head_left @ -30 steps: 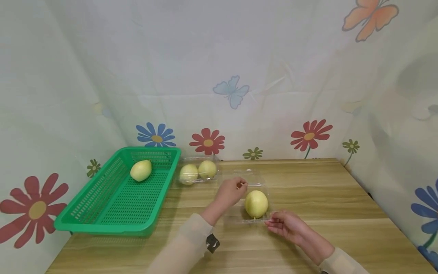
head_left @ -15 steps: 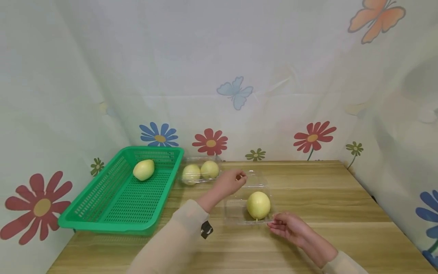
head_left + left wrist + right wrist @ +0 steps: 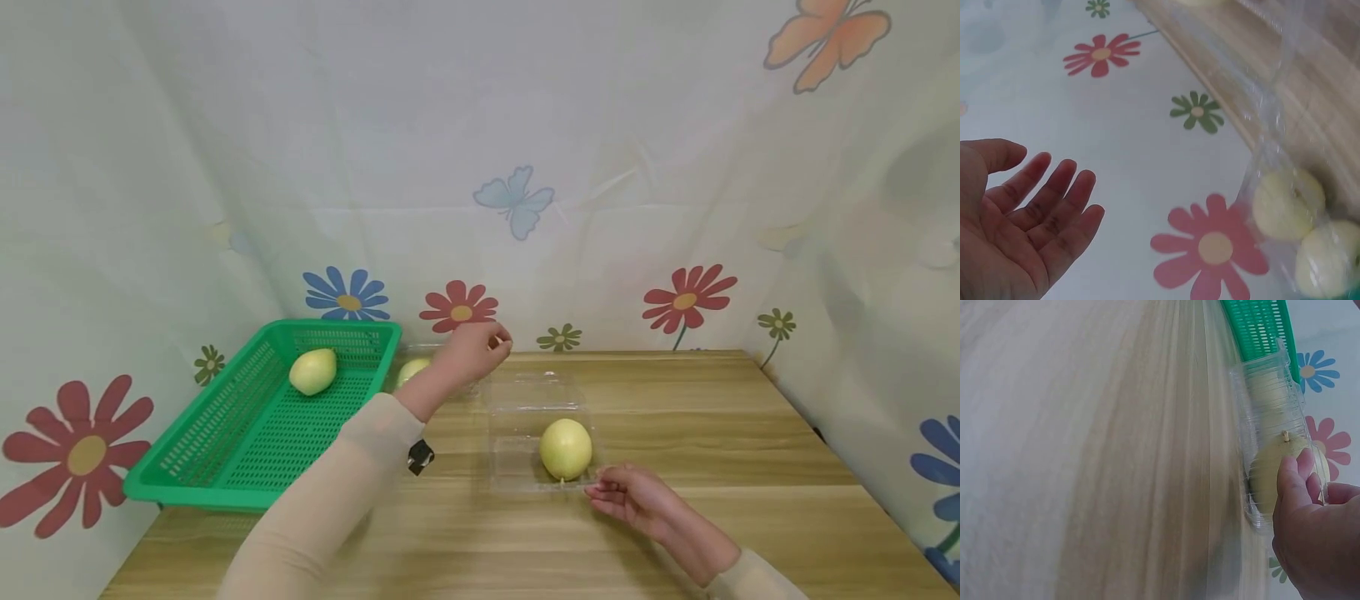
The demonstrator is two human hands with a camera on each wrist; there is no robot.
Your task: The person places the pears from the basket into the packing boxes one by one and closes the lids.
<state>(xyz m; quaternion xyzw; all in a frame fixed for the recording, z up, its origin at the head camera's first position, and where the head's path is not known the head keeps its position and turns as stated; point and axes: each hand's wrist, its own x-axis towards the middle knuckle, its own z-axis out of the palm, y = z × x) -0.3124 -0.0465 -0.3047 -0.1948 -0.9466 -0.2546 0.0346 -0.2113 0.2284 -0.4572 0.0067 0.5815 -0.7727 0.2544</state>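
Note:
An opened clear plastic clamshell box (image 3: 513, 471) lies on the table, lid folded back toward the wall. One pale yellow pear (image 3: 566, 450) sits in its right half, stem toward me. My right hand (image 3: 637, 496) pinches the box's near right corner; in the right wrist view its fingers (image 3: 1294, 484) overlap the rim beside the pear. My left hand (image 3: 472, 350) is raised near the back edge, fingers loosely curled and holding nothing. It partly hides a second clear box with two pears (image 3: 1288, 203) inside.
A green plastic basket (image 3: 258, 498) stands at the left with one pear (image 3: 312, 372) in it. The second box sits against the basket's right side. A flower-printed cloth wall (image 3: 600, 275) rises behind the wooden table (image 3: 705, 417).
My left hand has moved from over the opened box up and to the left, in front of the second box. The right hand and the opened box have stayed in place.

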